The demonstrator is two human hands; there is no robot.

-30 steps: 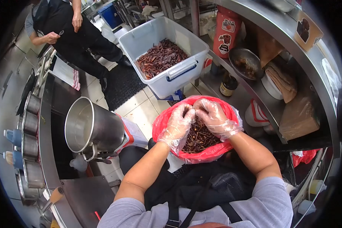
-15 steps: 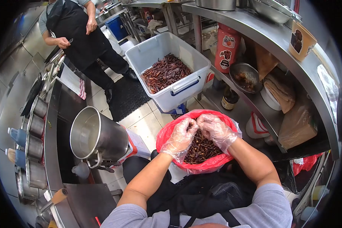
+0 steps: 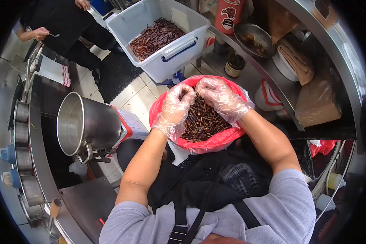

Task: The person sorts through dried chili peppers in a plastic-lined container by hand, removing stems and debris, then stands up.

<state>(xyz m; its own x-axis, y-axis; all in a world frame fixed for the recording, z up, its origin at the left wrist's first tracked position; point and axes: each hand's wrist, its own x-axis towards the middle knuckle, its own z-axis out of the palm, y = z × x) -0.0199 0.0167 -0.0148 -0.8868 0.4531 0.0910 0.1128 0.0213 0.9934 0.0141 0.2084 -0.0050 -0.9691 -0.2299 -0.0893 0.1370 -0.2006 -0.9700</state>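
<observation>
A container lined with a red plastic bag [image 3: 207, 146] stands in front of me, full of dark dried pods and stems [image 3: 203, 120]. My left hand [image 3: 177, 106], in a clear plastic glove, is over its left rim, fingers pinched around a small dark piece. My right hand [image 3: 220, 96], gloved too, is over the upper right part, its fingertips pressed together; what they hold is too small to make out. A narrow gap parts the two hands. Beyond them is a clear plastic bin [image 3: 171, 65] holding dark red dried chilies [image 3: 156, 38].
A large steel pot [image 3: 89, 124] is at left, beside metal containers [image 3: 24, 160] along a counter. Shelves at right hold a pan [image 3: 254, 40], a jar [image 3: 234, 65] and a wrapped box [image 3: 318, 103]. Another person [image 3: 61, 28] stands at upper left, holding a small spoon.
The view has shifted, so the surroundings sit higher and further left. My hands, close together before, are now slightly apart, with a dark piece showing at my left fingertips.
</observation>
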